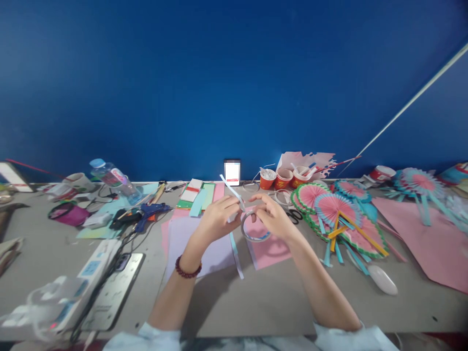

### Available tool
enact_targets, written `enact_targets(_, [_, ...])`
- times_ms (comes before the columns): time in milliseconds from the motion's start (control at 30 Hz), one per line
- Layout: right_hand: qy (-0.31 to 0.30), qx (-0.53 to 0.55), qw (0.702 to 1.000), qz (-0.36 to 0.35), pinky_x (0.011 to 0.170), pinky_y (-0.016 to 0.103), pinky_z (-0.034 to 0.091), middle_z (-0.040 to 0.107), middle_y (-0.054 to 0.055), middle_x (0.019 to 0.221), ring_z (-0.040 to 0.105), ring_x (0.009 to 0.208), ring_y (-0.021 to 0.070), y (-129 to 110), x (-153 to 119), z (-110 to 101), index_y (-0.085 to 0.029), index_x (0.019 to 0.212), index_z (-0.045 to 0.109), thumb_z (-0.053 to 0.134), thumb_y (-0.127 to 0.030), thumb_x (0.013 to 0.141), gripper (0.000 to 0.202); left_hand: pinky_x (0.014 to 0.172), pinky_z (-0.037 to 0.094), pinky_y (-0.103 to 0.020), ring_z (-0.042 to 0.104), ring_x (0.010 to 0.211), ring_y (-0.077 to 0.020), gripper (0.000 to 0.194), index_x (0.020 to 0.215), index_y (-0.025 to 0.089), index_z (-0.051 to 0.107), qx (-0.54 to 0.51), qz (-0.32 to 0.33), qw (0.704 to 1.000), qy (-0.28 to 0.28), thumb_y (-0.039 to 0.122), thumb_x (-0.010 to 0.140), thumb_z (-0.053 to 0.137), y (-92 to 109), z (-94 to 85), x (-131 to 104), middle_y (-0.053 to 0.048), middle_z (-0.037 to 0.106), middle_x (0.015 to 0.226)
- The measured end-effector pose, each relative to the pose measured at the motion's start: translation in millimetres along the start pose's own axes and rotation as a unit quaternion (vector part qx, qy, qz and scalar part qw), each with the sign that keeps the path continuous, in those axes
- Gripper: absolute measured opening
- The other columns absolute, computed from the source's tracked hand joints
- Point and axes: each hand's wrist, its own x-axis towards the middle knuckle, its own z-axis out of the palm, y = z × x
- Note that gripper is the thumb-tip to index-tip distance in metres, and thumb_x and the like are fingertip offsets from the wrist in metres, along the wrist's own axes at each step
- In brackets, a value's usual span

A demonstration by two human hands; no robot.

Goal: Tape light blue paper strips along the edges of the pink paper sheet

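My left hand (220,218) is raised over the desk, its fingers closed on a thin pale paper strip (229,186) that sticks up past the fingertips. Close beside it, my right hand (271,214) holds a roll of tape (257,240), which hangs ring-shaped below the fingers. Whether tape runs between the two hands is too blurred to tell. Beneath the hands lie a lavender paper sheet (183,248) and a pink paper sheet (268,256). A narrow light-blue strip (234,245) crosses the lavender sheet's right edge.
Folded paper fans (338,208) and a white computer mouse (382,280) are on the right. Red paper cups (283,179) and a lit screen (232,173) stand at the back. Leftward are a phone (113,292), a power strip (89,278), a blue glue gun (149,213) and a bottle (115,178).
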Motion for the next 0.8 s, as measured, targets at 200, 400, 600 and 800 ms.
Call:
enact_targets(200, [0.005,-0.004,1.000,-0.001,0.049,0.022,0.033,0.061,-0.005,0.061,0.037,0.044,0.0091,1.9,0.9,-1.8,-0.021,0.107,0.050,0.041,-0.017,0.075,0.034,0.064,0.045,-0.026,0.055,0.078,-0.0163,0.014,0.074,0.019,0.052,0.007,0.010,1.000,-0.003,0.006,0.075,0.049,0.0,-0.2,0.7,-0.003,0.060,0.078])
enact_targets(400, [0.008,0.008,1.000,0.004,0.047,0.022,0.032,0.061,-0.005,0.062,0.036,0.042,0.0089,1.6,0.4,-3.1,-0.021,0.107,0.051,0.041,-0.017,0.075,0.033,0.065,0.045,-0.025,0.055,0.079,-0.0160,0.015,0.075,0.019,0.052,0.005,0.006,1.000,-0.007,0.004,0.074,0.049,-0.5,0.1,0.7,-0.002,0.060,0.078])
enact_targets(600, [0.012,0.010,1.000,0.007,0.044,0.022,0.029,0.062,-0.004,0.061,0.034,0.042,0.0084,1.8,1.0,-4.0,-0.020,0.106,0.051,0.042,-0.019,0.076,0.031,0.064,0.045,-0.025,0.055,0.078,-0.0160,0.015,0.075,0.019,0.052,0.019,0.002,1.000,-0.014,0.005,0.074,0.050,1.1,-1.0,1.7,-0.002,0.060,0.079])
enact_targets(800, [0.018,0.004,1.000,0.008,0.046,0.021,0.030,0.062,-0.005,0.061,0.036,0.043,0.0088,0.7,1.0,-5.0,-0.023,0.104,0.051,0.043,-0.020,0.076,0.030,0.068,0.048,-0.027,0.057,0.081,-0.0169,0.015,0.076,0.019,0.054,0.027,0.010,1.000,-0.011,0.004,0.075,0.049,1.1,-0.4,1.9,-0.003,0.063,0.080])
